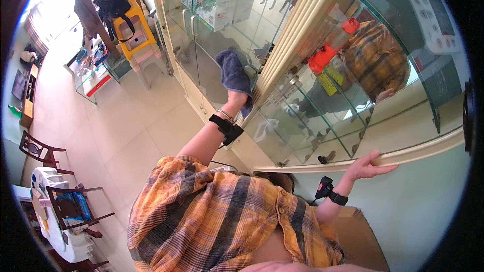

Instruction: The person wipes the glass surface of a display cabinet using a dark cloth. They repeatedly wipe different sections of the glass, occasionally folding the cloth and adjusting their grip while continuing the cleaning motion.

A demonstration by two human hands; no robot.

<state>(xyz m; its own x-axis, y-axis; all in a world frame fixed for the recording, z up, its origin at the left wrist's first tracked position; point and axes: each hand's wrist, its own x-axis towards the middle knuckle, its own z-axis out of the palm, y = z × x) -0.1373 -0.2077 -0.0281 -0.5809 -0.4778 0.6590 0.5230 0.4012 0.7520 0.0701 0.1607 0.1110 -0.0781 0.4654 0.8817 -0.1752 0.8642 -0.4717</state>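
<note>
My left hand (237, 97) is mostly covered by a dark blue-grey towel cloth (234, 70), so its fingers are hidden. The cloth lies at the glass of a cream-framed display cabinet (295, 34), beside a ribbed upright post. Whether it touches the pane or the post cannot be told. At the lower right, my right hand (368, 167) is against the cabinet's cream bottom edge (416, 156), fingers spread and nothing held. Both wrists carry black strapped devices, and the left one also has a metal bangle (225, 115).
Boxed goods (219, 2) stand behind the glass. Red-orange and yellow items (325, 58) show by the shelves, among reflections. A cardboard box (363, 234) sits below my right arm. Leftward are stacked plastic stools (138, 34), a glass-sided table (96, 79) and wooden chairs (73, 206).
</note>
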